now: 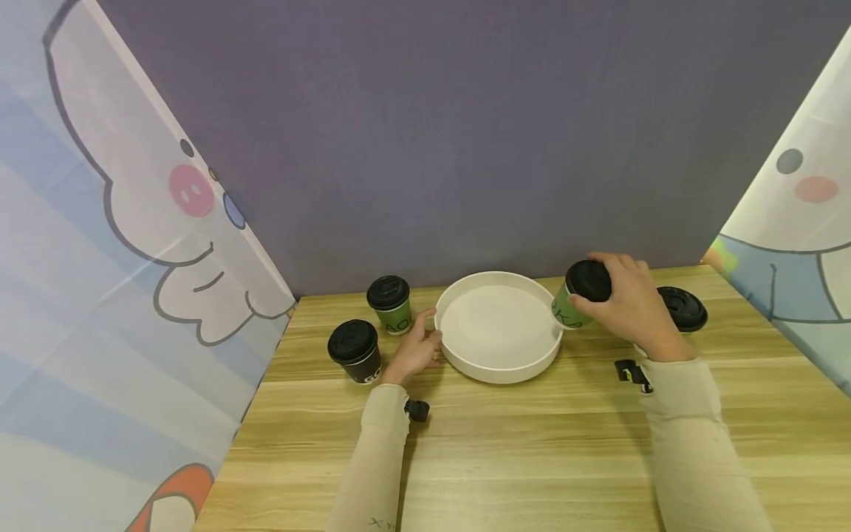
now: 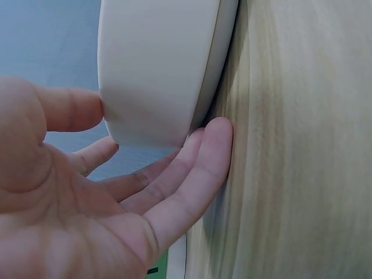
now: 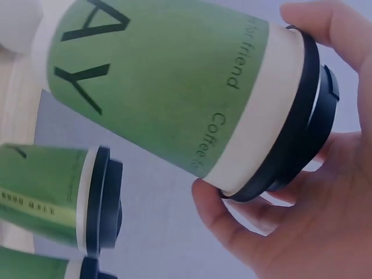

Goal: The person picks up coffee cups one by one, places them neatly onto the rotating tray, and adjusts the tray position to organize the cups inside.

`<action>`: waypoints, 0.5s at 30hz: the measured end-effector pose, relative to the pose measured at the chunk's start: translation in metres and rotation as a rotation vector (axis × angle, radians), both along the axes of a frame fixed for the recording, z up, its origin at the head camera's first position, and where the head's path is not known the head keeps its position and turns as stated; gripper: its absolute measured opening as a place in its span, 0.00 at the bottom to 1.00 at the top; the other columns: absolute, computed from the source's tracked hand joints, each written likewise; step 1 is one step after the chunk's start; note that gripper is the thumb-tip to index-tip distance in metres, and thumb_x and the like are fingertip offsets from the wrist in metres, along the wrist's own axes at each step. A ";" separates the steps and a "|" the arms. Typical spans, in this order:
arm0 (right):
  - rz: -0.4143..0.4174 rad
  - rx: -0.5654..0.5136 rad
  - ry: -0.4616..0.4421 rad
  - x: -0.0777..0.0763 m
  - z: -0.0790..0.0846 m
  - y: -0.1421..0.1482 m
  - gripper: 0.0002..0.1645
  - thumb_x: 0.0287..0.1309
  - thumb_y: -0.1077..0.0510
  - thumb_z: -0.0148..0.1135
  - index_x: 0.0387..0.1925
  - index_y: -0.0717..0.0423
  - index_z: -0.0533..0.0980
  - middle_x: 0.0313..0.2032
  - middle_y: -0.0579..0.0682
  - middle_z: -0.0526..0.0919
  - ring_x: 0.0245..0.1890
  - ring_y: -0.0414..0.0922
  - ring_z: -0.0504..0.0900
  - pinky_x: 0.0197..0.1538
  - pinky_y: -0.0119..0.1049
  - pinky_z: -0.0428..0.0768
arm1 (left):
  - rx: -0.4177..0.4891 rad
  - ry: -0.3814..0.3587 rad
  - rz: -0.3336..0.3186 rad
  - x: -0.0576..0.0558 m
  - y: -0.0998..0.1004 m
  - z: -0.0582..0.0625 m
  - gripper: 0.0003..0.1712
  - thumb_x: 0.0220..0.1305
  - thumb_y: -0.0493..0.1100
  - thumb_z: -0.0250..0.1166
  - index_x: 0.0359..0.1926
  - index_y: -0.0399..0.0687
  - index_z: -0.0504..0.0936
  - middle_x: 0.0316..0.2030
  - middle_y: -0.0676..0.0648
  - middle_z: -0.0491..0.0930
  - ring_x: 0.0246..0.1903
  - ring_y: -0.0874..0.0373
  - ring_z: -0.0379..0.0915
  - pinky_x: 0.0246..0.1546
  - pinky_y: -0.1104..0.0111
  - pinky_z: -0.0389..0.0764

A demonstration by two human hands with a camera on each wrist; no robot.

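In the head view my right hand (image 1: 631, 303) grips a green paper coffee cup (image 1: 570, 309) by its black lid, tilted at the right rim of a round white tray (image 1: 501, 325). Thumb and fingers hold that cup around the lid edge in the right wrist view. At the tray's left side is my left hand (image 1: 415, 351). Its thumb touches the rim and its fingers reach to the base by the tabletop, as the left wrist view shows. The tray's inside holds nothing.
Left of the tray stand a green cup (image 1: 397, 318) and a dark cup (image 1: 362, 366), both black-lidded. Right of my right hand shows another black lid (image 1: 683, 309), its cup mostly hidden. The right wrist view shows another green cup (image 3: 46, 200). A grey panel (image 1: 425, 148) rises behind.
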State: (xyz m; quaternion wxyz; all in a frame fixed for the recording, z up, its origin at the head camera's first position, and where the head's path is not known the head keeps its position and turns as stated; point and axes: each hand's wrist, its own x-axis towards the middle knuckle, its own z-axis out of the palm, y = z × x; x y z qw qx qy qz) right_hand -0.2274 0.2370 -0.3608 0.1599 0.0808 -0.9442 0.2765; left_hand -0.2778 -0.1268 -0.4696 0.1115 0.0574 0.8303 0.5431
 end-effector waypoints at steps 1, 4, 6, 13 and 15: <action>0.005 -0.004 0.007 0.000 0.000 -0.002 0.47 0.59 0.45 0.72 0.72 0.61 0.64 0.68 0.71 0.66 0.63 0.71 0.61 0.59 0.71 0.65 | -0.001 0.001 -0.001 0.000 0.000 0.000 0.30 0.82 0.45 0.49 0.79 0.66 0.55 0.53 0.36 0.76 0.48 0.44 0.78 0.39 0.57 0.88; 0.021 -0.012 0.018 -0.001 -0.001 -0.009 0.47 0.59 0.44 0.71 0.73 0.60 0.64 0.69 0.71 0.65 0.65 0.72 0.60 0.60 0.73 0.64 | -0.003 -0.001 0.002 0.001 0.000 0.001 0.30 0.81 0.45 0.49 0.79 0.65 0.55 0.53 0.36 0.76 0.47 0.45 0.78 0.38 0.57 0.88; 0.029 -0.011 0.032 -0.002 -0.002 -0.014 0.47 0.59 0.44 0.72 0.73 0.59 0.65 0.69 0.70 0.65 0.66 0.72 0.59 0.60 0.73 0.64 | -0.005 0.001 0.001 0.000 0.001 0.002 0.30 0.81 0.45 0.49 0.79 0.63 0.55 0.53 0.36 0.76 0.47 0.45 0.78 0.38 0.57 0.88; 0.093 -0.014 0.070 -0.004 -0.007 -0.027 0.48 0.59 0.42 0.73 0.73 0.58 0.65 0.69 0.69 0.67 0.65 0.70 0.61 0.60 0.73 0.66 | -0.010 0.016 0.000 0.002 0.002 0.002 0.31 0.81 0.45 0.49 0.80 0.62 0.54 0.54 0.36 0.77 0.48 0.44 0.79 0.37 0.57 0.88; 0.109 -0.011 0.061 -0.005 -0.008 -0.031 0.48 0.59 0.42 0.73 0.73 0.58 0.65 0.69 0.67 0.67 0.65 0.69 0.62 0.61 0.72 0.67 | -0.012 0.014 0.002 0.002 0.002 0.003 0.30 0.82 0.45 0.48 0.79 0.62 0.54 0.53 0.36 0.77 0.49 0.43 0.79 0.37 0.57 0.88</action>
